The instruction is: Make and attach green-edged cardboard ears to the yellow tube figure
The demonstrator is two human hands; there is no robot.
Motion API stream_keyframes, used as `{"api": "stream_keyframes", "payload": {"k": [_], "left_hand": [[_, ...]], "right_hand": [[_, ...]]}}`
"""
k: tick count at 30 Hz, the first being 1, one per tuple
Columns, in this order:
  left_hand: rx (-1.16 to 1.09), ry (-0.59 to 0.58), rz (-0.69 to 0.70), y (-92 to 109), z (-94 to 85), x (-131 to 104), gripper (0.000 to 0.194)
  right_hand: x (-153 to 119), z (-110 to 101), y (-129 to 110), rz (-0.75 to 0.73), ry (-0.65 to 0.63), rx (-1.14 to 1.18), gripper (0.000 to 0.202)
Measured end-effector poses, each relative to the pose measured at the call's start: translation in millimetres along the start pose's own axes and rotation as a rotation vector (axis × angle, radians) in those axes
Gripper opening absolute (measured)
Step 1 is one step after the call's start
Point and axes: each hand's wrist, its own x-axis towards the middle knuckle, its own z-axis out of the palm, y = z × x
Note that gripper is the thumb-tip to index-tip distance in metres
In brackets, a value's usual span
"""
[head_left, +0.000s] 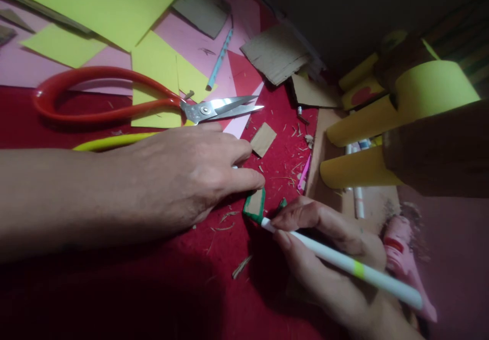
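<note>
My right hand (324, 243) pinches a white felt-tip marker (332, 252) with a yellow-green band, its tip on the lower edge of a small cardboard piece (254, 203). Green ink lines this piece's edges; its middle is still brown. From the left, my left hand (210, 169) presses down on the piece's top with an outstretched index finger, the other fingers bent under and partly hidden. A bit of something white shows between its fingers. Beyond that hand, scissors (206, 110) with red handles lie spread slightly. A bare cardboard square (263, 140) rests near the left fingertips.
Yellow paper (95, 4), a blue pencil (219, 60) and cardboard scraps (275, 52) lie at the back. Yellow tubes (359, 167) on a brown form stand at right, near a pink glue gun (407, 263). Shavings litter the red cloth (153, 289).
</note>
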Motion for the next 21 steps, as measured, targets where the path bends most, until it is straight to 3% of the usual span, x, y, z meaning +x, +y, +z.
{"api": "stream_keyframes", "payload": {"k": [5,14,21], "left_hand": [[-0.025,-0.109,-0.034,1.4,-6.1,3.7,0.044],[-0.009,-0.05,-0.021,3.4,-7.2,2.5,0.044],[0.0,-0.047,-0.026,2.9,-2.2,3.7,0.046]], "right_hand": [[-2.9,-1.8,-0.3,0.069,0.016,-0.017,0.018],[0.4,-1.6,1.2,0.034,0.013,-0.023,0.022],[0.3,-3.8,-1.0,0.099,0.025,-0.012,0.017]]}}
